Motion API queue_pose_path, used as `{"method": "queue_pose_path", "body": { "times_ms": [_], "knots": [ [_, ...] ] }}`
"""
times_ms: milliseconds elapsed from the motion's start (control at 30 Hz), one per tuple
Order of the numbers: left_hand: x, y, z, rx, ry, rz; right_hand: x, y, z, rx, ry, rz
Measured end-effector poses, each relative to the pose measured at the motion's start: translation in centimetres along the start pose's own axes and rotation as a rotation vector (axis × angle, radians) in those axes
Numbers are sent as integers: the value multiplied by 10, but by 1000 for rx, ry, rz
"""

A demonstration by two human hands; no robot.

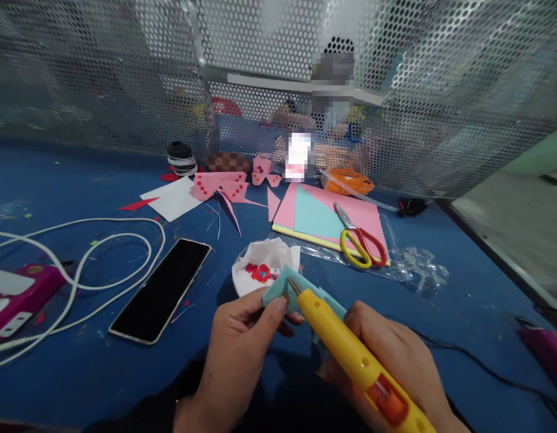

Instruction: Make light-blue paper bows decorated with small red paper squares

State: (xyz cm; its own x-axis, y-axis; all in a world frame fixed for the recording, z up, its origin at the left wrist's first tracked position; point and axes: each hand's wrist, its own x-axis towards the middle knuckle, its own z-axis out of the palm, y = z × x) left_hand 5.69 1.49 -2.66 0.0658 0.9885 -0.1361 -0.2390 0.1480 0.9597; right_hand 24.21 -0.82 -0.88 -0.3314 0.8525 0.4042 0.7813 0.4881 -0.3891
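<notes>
My left hand point(244, 337) pinches a folded light-blue paper piece point(280, 287) between thumb and fingers. Wrapped around a yellow hot glue pen point(336, 337) with an orange-red switch is my right hand point(390, 343). The pen's metal tip is at the blue paper, but I cannot tell whether it touches. Behind my left hand stands a small bowl point(237, 279) lined with white tissue, holding small red paper bits point(259, 272). My right fingers are partly hidden by the pen.
Scissors point(362, 237) lie on pink, blue and yellow paper sheets point(314, 207). Folded pink paper shapes point(220, 185) sit farther back. A phone point(161, 291) and looping white cable point(147, 240) lie left. A perforated metal screen point(260, 54) rises behind; a person is beyond it.
</notes>
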Motion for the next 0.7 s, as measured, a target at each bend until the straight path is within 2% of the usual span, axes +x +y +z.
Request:
{"method": "queue_pose_path", "body": {
  "times_ms": [700],
  "knots": [
    [-1,-1,-1,2,1,-4,2,0,-1,-5,9,-14]
  ]
}}
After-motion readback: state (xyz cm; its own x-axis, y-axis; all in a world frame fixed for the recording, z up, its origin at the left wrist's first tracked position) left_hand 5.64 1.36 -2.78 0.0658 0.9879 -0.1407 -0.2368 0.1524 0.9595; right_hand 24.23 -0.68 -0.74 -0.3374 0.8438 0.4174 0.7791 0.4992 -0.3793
